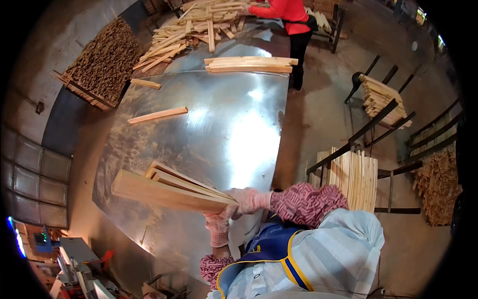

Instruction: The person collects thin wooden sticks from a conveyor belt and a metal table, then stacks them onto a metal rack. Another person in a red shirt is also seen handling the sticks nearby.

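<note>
Fingers (239,195) of L hand (217,226) & R hand (251,200) grip slats (167,194), tips part. hidden.

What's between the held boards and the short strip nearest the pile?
One loose wooden strip, lying on the metal table; shows in the head view.

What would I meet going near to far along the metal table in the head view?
Held wooden strips → lone strip → shorter wooden piece → loose wood pile.
</note>
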The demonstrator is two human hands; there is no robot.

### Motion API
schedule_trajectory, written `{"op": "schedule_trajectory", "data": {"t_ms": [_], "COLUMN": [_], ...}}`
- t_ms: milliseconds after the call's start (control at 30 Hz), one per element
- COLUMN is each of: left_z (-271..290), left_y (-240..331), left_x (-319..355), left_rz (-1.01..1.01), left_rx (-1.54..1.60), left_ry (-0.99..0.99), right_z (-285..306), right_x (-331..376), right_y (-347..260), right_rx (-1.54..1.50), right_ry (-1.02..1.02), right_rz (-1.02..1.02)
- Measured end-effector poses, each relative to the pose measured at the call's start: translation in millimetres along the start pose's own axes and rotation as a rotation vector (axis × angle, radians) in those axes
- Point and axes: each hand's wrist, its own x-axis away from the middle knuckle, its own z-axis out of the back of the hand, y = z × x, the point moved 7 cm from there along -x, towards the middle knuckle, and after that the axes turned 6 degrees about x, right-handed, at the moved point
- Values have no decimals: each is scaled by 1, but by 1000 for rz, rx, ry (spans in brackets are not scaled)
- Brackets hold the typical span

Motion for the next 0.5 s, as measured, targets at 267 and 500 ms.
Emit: {"op": "schedule_trajectory", "data": {"t_ms": [267, 500], "left_z": [11, -75], "left_y": [-26, 3], "left_x": [45, 103], "left_rz": [92, -336], "left_rx": [7, -722], "left_ry": [-209, -251], "right_z": [-83, -174], "right_x": [56, 159], "right_y": [46, 78], "right_rx": [177, 10], "right_ry": [315, 243], "right_rz": [-480, -415]}}
